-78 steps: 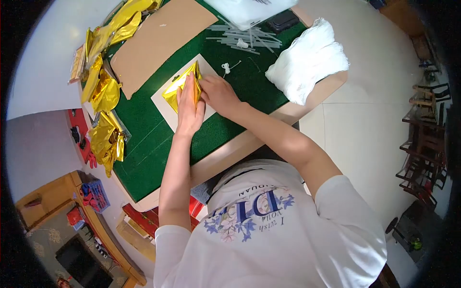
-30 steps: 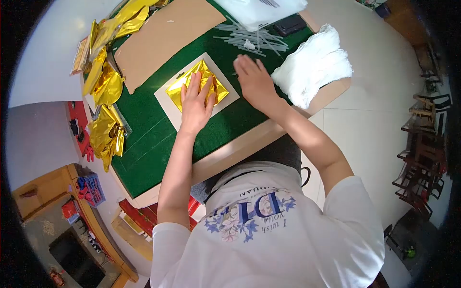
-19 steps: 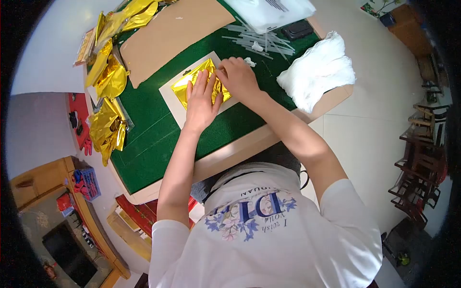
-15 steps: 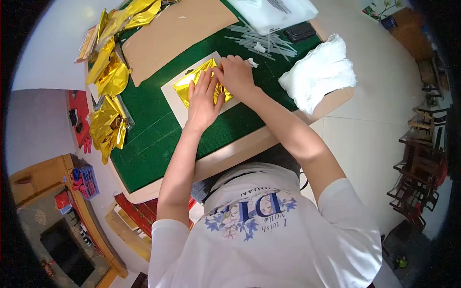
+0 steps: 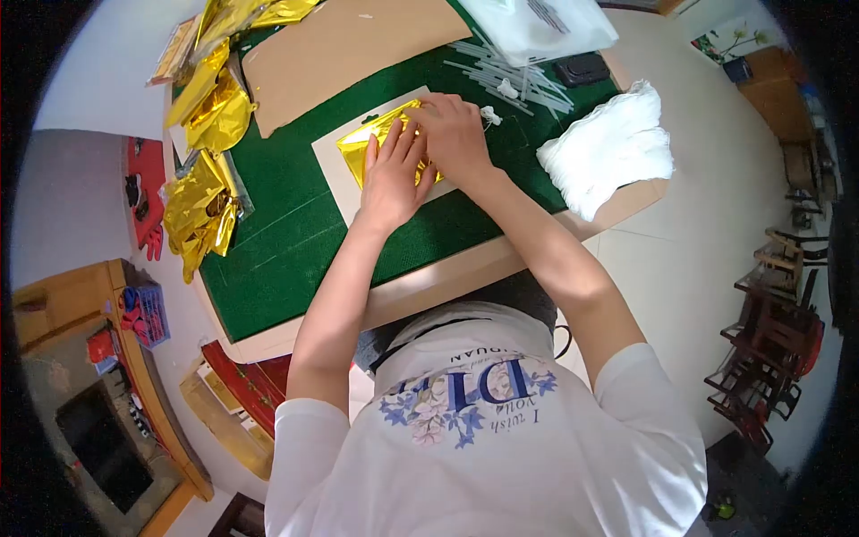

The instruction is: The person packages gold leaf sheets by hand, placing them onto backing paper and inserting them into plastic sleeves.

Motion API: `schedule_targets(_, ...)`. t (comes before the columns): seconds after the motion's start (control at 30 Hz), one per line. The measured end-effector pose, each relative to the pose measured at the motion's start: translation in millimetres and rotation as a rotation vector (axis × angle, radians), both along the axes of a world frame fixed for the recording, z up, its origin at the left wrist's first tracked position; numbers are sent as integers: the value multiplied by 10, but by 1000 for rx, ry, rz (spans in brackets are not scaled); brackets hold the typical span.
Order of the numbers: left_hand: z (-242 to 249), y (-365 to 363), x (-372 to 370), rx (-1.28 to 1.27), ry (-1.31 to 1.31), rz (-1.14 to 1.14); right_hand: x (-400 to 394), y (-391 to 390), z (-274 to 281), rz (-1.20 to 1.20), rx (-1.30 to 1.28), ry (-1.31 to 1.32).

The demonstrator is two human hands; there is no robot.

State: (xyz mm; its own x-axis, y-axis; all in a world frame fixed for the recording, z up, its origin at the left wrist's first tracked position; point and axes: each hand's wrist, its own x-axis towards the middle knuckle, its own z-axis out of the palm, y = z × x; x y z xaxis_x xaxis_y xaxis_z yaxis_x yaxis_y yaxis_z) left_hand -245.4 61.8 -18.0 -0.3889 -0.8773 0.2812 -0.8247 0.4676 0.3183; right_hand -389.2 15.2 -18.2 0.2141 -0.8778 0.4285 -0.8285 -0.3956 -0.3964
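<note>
Back over the folded gold foil [image 5: 354,148] comes the right hand [image 5: 455,134], which a second ago was held off to its right. Now it sits close beside the left hand [image 5: 394,179]; whether the two touch, I can't make out. Flat on the foil, the left has its fingers slightly spread. Bent fingers on the right hide the foil's far right part, so I can't tell if they pinch anything. Under both hands and the foil lies a pale card [image 5: 331,166], partly covered. Just right of the right hand is a small white knot [image 5: 489,116]; beyond it, clear strips [image 5: 519,80] lie tangled, too jumbled to count, near a whitish plastic bag [image 5: 546,27] that is cut off above.
</note>
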Motion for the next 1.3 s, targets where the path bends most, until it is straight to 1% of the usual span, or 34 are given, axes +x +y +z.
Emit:
schedule_targets(0.03,-3,1,7,8,-38,-1,-23,37,-43,107,-90,87)
schedule_targets(0.07,-7,1,8,15,-76,-3,-40,52,-97,116,-87,89)
schedule_targets(0.13,-7,-6,-12,-7,-62,2,-61,67,-152,26,-26,209)
schedule_targets(0.27,-16,-3,-9,-27,-69,0,-50,81,-125,20,25,248)
schedule_targets(0.3,-17,-6,-8,-30,-68,3,-43,61,-109,23,22,250)
schedule_targets(0.37,-5,-6,-4,-1,-92,4,-17,13,-60,23,109,193)
schedule_targets(0.57,-28,-8,4,-21,-138,5,-31,-62,-138,25,23,202)
schedule_targets(0.7,-27,-10,21,-18,-132,4,-124,-105,-105,35,30,186)
schedule_targets(0.77,-39,-5,21,-20,-139,5,-227,-44,-53,56,100,-20)
schedule_targets(0.8,-41,-2,32,-19,-135,12,-304,-22,-91,63,100,-15)
schedule_targets(0.87,-15,12,23,-1,-126,-1,-435,50,-108,68,24,-5)
schedule_targets(0.9,-19,14,18,-1,-123,1,-495,67,-112,17,30,-63)
schedule_targets(0.93,-19,6,19,1,-120,3,-481,75,-61,21,28,-62)
schedule_targets(1.0,-22,12,22,6,-118,5,-436,127,-1,181,-67,-41)
schedule_targets(1.03,-26,9,26,4,-104,0,-357,234,36,229,-64,-42)
schedule_targets(1.1,-40,-8,35,-4,-89,-2,-304,441,30,243,-29,-35)
schedule_targets(1.17,-51,-21,45,34,0,12,-292,568,6,255,24,-13)
schedule_targets(1.2,-63,-25,49,34,2,18,-298,595,-3,261,25,-12)
schedule_targets(1.27,-72,-19,41,3,-12,8,-296,657,57,228,21,97)
schedule_targets(1.3,-73,-12,36,5,-12,5,-305,681,52,224,23,97)
